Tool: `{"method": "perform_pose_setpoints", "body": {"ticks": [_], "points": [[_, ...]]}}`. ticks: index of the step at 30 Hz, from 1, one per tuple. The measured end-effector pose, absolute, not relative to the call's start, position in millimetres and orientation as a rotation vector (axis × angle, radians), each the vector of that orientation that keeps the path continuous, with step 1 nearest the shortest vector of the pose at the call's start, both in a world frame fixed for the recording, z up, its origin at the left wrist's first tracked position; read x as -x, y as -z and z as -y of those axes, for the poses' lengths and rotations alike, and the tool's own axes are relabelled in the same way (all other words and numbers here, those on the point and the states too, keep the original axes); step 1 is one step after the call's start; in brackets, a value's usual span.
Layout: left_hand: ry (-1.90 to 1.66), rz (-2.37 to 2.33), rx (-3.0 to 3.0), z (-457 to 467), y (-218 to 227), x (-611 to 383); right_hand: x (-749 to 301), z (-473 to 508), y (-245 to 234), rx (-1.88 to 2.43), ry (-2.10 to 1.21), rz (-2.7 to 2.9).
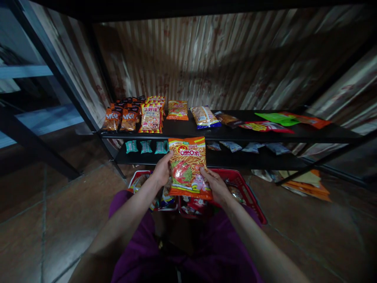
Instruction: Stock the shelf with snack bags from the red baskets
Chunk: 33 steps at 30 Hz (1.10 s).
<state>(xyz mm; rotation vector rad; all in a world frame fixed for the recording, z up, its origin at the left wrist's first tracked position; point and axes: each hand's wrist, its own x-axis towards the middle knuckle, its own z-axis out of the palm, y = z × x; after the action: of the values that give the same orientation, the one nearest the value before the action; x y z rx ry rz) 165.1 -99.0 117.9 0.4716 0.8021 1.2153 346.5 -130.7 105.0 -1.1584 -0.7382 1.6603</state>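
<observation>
Your left hand [162, 169] and right hand [217, 185] are both partly closed on one orange noodle-snack bag [188, 167], pinching its left edge and its lower right edge; fingers behind it are hidden, so you cannot tell how tightly they curl. The bag is upright between your knees and the shelving, in front of the lower shelf [147, 158] and over a red basket [253, 195] and a white basket [141, 172]. Holding it from both sides likely keeps the soft pouch flat, its printed front towards you.

On the far upper shelf [182, 129], a matching orange bag [177, 110] lies between yellow-and-red snack bags [151, 118] on its left and a blue-edged bag [205, 117] on its right. Like packets sit together at the left, probably so each kind reads as one row, brown-and-orange bags [112, 119] outermost. Below, teal packets [146, 147] and pale-blue packets [252, 147] stand spaced apart. The baskets are near your knees, presumably for easy reach, with packets inside.
</observation>
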Motion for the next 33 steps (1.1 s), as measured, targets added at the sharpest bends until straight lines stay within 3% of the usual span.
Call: {"method": "perform_pose_setpoints", "body": {"ticks": [12,23,33], "points": [[-1.536,-0.947,-0.466,67.5,-125.0,-178.1,-359.3,117.4,-99.6,0.975,-1.774,0.802],[-1.550,-0.967,-0.310,57.1,-136.7,-172.2,-353.0,122.8,-89.7,0.935,-1.714,0.625],[-1.118,-0.782,-0.669,94.4,-112.5,-166.9,-351.7,115.5,-94.8,0.955,-1.602,0.533]]}}
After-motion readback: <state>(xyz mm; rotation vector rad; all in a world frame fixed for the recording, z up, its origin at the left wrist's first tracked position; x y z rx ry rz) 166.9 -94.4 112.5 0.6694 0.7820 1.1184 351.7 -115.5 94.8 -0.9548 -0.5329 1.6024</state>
